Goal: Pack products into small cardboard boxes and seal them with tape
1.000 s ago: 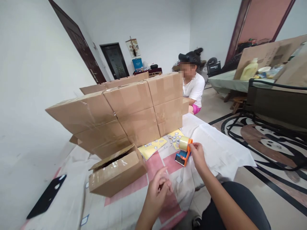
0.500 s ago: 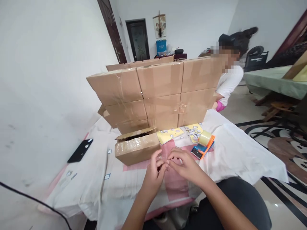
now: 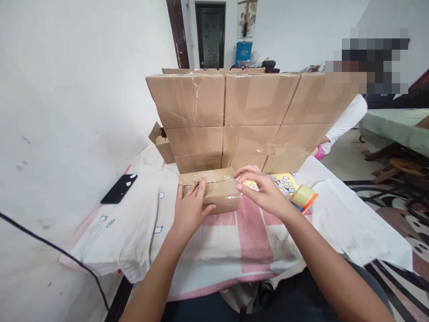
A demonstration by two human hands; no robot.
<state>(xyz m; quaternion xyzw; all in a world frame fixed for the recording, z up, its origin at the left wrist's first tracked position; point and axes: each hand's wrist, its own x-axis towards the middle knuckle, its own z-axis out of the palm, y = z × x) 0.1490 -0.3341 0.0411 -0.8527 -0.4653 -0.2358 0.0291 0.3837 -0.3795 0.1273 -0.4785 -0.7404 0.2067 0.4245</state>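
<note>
A small cardboard box (image 3: 223, 205) lies on the cloth-covered table in front of me, its top flaps down with a thin seam between them and shiny clear tape over parts of it. My left hand (image 3: 190, 203) rests on the box's top with fingers spread. At the box's right end, my right hand (image 3: 263, 191) is curled, thumb and fingertips brought together. Whatever those fingertips may hold is too small or clear to make out. Right of that hand stands a tape dispenser (image 3: 303, 197) with a yellowish roll and an orange edge.
Behind the small box rises a wall of taped cardboard boxes (image 3: 258, 100). An open-flapped box (image 3: 162, 145) shows at its left end. A black phone (image 3: 119, 188) lies on the left. Beyond the stack, a person's white sleeve (image 3: 348, 118) is visible at right.
My hands were pinched together in front of the box and have parted. The left now lies on the box, the right is at its end. The raised flap has gone down.
</note>
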